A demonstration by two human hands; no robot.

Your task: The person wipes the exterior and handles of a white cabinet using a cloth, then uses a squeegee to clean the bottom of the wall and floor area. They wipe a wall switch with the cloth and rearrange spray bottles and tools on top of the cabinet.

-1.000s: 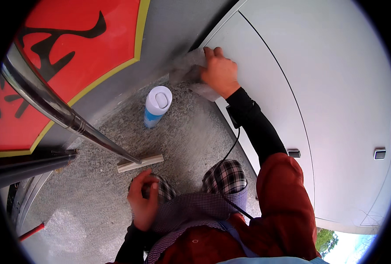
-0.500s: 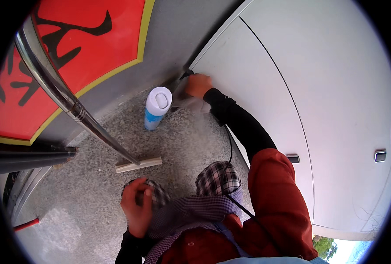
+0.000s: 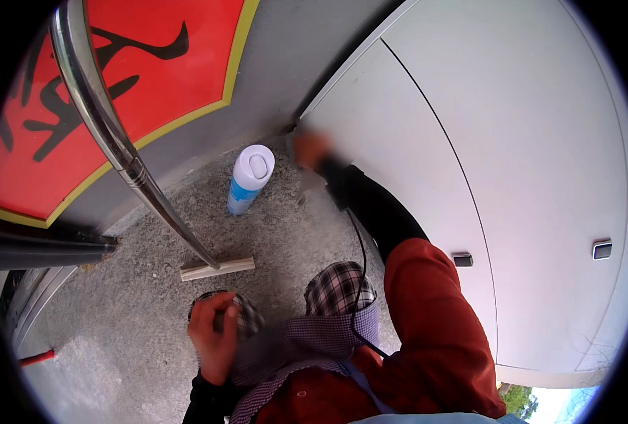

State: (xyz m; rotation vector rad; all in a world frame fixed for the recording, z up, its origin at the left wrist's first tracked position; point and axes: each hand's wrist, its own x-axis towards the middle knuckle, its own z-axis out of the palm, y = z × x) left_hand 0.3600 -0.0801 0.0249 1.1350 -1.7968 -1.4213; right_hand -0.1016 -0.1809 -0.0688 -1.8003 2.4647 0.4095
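Observation:
My right hand [image 3: 312,148] is smeared by motion at the lower corner of a pale grey cabinet [image 3: 427,134], close to the wall. A faint blurred greyish shape shows below it; whether the hand grips it I cannot tell. My left hand [image 3: 214,336] rests over my left knee, fingers loosely bent, thumb apart, holding nothing. Between the right hand and a metal pole stands a white and blue spray can [image 3: 247,180] with a white cap, on the speckled floor [image 3: 286,240].
A shiny metal pole [image 3: 134,173] slants down to a pale wooden bar [image 3: 217,268] on the floor. Behind it is a red panel with a yellow border [image 3: 187,116]. A black cable [image 3: 362,272] hangs beside my right arm. A red stick-like end [image 3: 38,358] lies at lower left.
My right hand has moved slightly down and toward me along the cabinet corner. The dark thing seen at its fingers is no longer distinct. My left hand stays over the knee.

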